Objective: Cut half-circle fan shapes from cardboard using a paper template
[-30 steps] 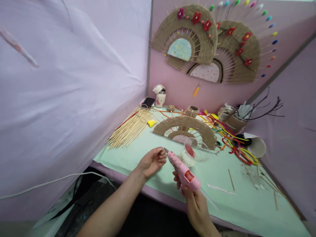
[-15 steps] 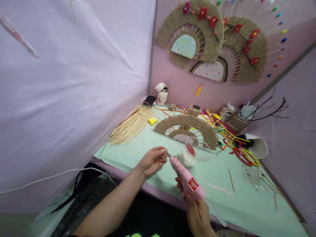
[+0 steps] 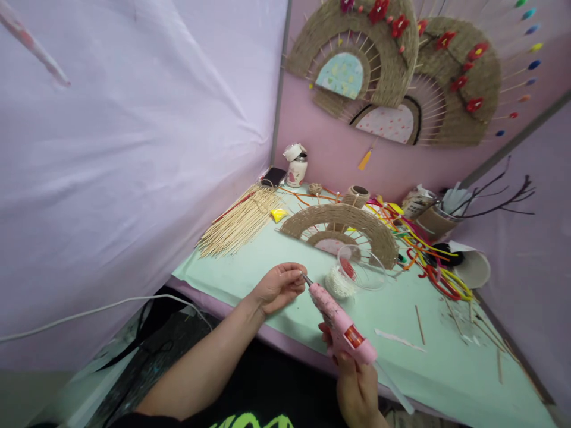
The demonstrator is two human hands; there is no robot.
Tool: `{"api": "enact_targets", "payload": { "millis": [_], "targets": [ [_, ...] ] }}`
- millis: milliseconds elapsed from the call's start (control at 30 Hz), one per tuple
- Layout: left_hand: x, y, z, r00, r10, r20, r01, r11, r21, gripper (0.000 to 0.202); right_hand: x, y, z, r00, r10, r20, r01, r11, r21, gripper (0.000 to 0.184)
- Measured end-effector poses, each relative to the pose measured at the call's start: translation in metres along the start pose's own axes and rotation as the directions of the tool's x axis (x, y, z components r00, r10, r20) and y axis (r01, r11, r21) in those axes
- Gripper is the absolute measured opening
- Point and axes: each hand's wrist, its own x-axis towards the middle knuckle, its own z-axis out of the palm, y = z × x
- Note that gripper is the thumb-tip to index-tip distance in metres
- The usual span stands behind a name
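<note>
My R hand [image 3: 355, 380] is wrapped round the pink glue gun [image 3: 343, 326], its nozzle [image 3: 307, 279] just beside my L hand [image 3: 281, 290]; this one is half curled, thumb & finger near pinching, sth tiny between or not I cannot tell; a small slip, if hot, could burn me.

Head-worn view, forward and down

The glue gun [image 3: 338, 318] is pink, the tablecloth [image 3: 236, 282] mint green, the packet [image 3: 279, 215] yellow.
</note>
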Motion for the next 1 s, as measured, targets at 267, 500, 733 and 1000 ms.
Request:
{"api": "enact_targets", "payload": {
  "millis": [267,500,733,1000],
  "targets": [
    [0.000,0.000,0.001,1.000,0.005,-0.004,-0.005,1.000,0.031,0.026,0.005,-0.009,-0.001,0.993,-0.090,0.076,0.092,0.996,-0.022,0.051],
    [-0.002,0.000,0.002,1.000,0.005,-0.014,-0.004,0.999,0.045,0.027,-0.002,0.002,0.000,0.999,-0.022,0.028,0.023,1.000,-0.020,0.051],
    [-0.002,0.000,0.003,1.000,0.007,-0.016,-0.006,0.999,0.052,0.030,-0.003,-0.004,0.000,1.000,0.016,0.010,-0.016,1.000,-0.011,0.042],
    [-0.002,0.000,0.002,1.000,0.013,0.007,-0.014,0.999,0.040,0.028,0.006,-0.030,0.004,0.999,-0.046,0.013,0.046,0.999,-0.013,0.040]
  ]
}}
